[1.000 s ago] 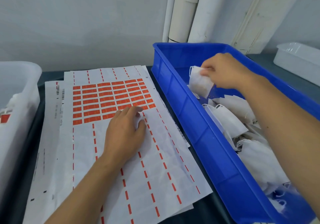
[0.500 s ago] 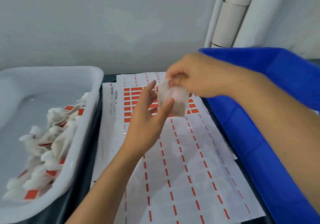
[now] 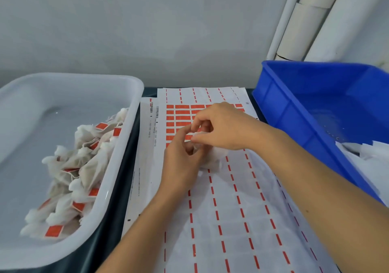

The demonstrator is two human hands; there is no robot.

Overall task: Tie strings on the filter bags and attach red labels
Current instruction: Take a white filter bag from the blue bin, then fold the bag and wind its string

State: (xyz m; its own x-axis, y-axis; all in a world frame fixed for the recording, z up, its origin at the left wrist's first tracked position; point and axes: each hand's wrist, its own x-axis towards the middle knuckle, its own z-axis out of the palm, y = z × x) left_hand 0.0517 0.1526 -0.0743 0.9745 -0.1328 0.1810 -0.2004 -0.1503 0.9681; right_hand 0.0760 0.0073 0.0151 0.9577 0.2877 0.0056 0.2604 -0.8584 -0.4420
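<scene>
A white filter bag (image 3: pixel 214 159) lies low over the label sheet (image 3: pixel 221 209), held between both hands. My left hand (image 3: pixel 181 159) grips its left side with curled fingers. My right hand (image 3: pixel 223 127) pinches the bag's top edge from above. Red labels (image 3: pixel 181 112) fill the upper part of the sheet, just behind my fingers. The string is too small to make out. More untied white bags (image 3: pixel 366 150) lie in the blue crate (image 3: pixel 299 108) at the right.
A white tray (image 3: pixel 117 180) on the left holds several finished bags with red labels (image 3: pixel 75 167). White rolls (image 3: pixel 311 19) lean against the grey wall behind the crate. A dark table strip (image 3: pixel 126 163) shows between tray and sheets.
My right hand brought a bag from the blue crate over to the label sheet. My left hand lifted off the sheet and took hold of it; both hands then lowered. The view swung left.
</scene>
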